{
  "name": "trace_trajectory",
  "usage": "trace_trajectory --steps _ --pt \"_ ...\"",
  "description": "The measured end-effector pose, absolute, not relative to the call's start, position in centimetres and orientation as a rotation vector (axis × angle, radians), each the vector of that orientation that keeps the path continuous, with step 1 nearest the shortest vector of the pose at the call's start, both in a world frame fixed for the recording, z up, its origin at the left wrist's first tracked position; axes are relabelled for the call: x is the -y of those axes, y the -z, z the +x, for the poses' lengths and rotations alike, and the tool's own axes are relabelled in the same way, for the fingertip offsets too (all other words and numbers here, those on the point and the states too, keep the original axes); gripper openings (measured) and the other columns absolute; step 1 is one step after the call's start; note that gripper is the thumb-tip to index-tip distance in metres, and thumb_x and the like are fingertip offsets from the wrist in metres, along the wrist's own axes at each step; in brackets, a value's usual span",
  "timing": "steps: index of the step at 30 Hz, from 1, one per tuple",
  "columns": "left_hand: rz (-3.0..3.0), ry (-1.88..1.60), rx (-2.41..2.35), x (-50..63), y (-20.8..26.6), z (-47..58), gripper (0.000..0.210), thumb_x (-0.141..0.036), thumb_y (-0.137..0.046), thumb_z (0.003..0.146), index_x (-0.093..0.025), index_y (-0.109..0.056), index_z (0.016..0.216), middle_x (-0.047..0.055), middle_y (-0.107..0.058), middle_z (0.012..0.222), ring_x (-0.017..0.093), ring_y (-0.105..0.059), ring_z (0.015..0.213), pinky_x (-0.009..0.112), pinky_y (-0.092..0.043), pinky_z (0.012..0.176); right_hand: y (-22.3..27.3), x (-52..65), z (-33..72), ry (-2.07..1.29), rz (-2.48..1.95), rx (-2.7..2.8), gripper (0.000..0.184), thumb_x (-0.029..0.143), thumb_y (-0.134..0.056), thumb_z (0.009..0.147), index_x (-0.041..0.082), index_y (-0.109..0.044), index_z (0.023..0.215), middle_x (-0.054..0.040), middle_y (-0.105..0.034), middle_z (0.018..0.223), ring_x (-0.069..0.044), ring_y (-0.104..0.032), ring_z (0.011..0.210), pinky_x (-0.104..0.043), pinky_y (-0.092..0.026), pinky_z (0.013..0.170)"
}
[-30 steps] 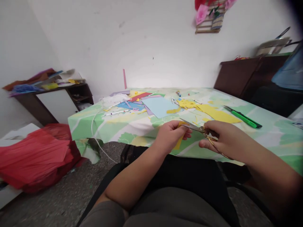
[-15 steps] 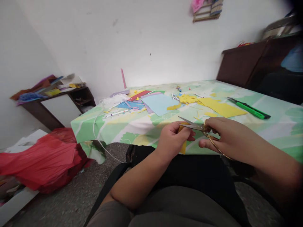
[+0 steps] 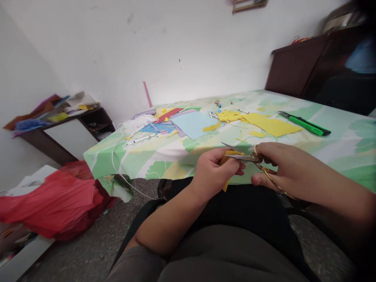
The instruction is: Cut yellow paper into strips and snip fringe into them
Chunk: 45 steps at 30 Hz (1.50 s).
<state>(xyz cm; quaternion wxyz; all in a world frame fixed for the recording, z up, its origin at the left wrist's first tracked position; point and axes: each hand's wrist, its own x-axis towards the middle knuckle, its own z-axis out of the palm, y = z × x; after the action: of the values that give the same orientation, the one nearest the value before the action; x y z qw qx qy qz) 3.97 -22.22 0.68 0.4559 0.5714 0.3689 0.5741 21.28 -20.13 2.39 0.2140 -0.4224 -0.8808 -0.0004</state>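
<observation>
My left hand (image 3: 216, 171) is closed on a small piece of yellow paper (image 3: 226, 185), most of it covered by the fingers. A pair of scissors (image 3: 246, 157) with gold handles is in my right hand (image 3: 282, 162), fingers and thumb through the loops. The blades point left and stand apart, with the top of the yellow paper between them, just above my left fingers. Both hands are in front of the table's near edge, above my lap.
On the covered table (image 3: 164, 166) lie a yellow sheet (image 3: 272, 125), a green utility knife (image 3: 307, 124), a light blue sheet (image 3: 192, 122), yellow scraps (image 3: 230, 116), a marker (image 3: 143, 139) and white string (image 3: 141, 120). A red plastic bag (image 3: 61, 199) rests on the floor at left.
The blades have moved slightly right along with my right hand, and a bit of yellow paper now shows between them. The view has tilted slightly down and right.
</observation>
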Motion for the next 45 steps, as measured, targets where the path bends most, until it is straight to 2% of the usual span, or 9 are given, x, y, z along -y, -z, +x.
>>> trace_trajectory --steps 6,10,21,29,39,45 --pt "1.573 -1.362 -0.955 22.8 -1.2 3.7 0.011 -0.015 -0.053 0.067 -0.017 -0.061 0.059 -0.001 -0.06 0.054 0.009 -0.053 0.05 0.019 -0.042 0.049 -2.3 20.8 21.7 -0.037 -1.143 2.437 0.043 0.065 -0.048 0.066 0.022 -0.047 0.069 -0.004 -0.053 0.066 -0.018 -0.044 0.058 -0.028 -0.032 0.048" --pt "1.65 -1.347 -0.964 23.1 -1.6 3.6 0.012 -0.015 -0.051 0.067 -0.017 -0.061 0.059 -0.002 -0.059 0.052 0.008 -0.051 0.048 0.019 -0.041 0.048 -2.3 21.3 21.8 -0.028 -1.104 2.446 0.039 0.061 -0.046 0.07 0.022 -0.043 0.067 -0.0035 -0.052 0.065 -0.018 -0.044 0.056 -0.028 -0.031 0.048" --pt "1.801 -1.282 -1.055 23.8 -2.6 3.5 0.013 -0.014 -0.053 0.064 -0.017 -0.058 0.052 -0.002 -0.056 0.049 0.009 -0.047 0.047 0.02 -0.035 0.044 -1.9 22.0 22.3 0.241 -1.036 2.426 0.045 0.066 -0.038 0.074 0.022 -0.04 0.064 -0.0033 -0.05 0.059 -0.018 -0.046 0.052 -0.028 -0.031 0.045" --pt "1.832 -1.164 -1.005 24.3 -3.7 3.0 0.011 -0.016 -0.051 0.065 -0.015 -0.057 0.055 -0.002 -0.056 0.051 0.009 -0.05 0.049 0.02 -0.037 0.046 -2.0 22.3 22.0 0.364 -0.942 2.409 0.049 0.069 -0.03 0.075 0.022 -0.036 0.061 -0.0012 -0.046 0.054 -0.017 -0.044 0.047 -0.026 -0.029 0.042" --pt "1.73 -1.096 -1.004 24.8 -4.3 3.3 0.011 -0.015 -0.052 0.064 -0.014 -0.057 0.054 -0.001 -0.056 0.05 0.009 -0.052 0.049 0.021 -0.04 0.046 -2.0 22.3 22.4 0.3 -0.899 2.414 0.047 0.065 -0.034 0.077 0.021 -0.038 0.061 -0.0007 -0.047 0.054 -0.016 -0.045 0.047 -0.024 -0.03 0.043" --pt "1.691 -1.089 -0.975 24.5 -4.6 3.3 0.012 -0.016 -0.052 0.067 -0.014 -0.057 0.056 -0.001 -0.057 0.052 0.008 -0.054 0.049 0.019 -0.043 0.048 -2.3 22.2 22.5 0.389 -0.906 2.372 0.047 0.065 -0.034 0.077 0.021 -0.035 0.061 0.0007 -0.044 0.052 -0.014 -0.043 0.046 -0.023 -0.026 0.043"
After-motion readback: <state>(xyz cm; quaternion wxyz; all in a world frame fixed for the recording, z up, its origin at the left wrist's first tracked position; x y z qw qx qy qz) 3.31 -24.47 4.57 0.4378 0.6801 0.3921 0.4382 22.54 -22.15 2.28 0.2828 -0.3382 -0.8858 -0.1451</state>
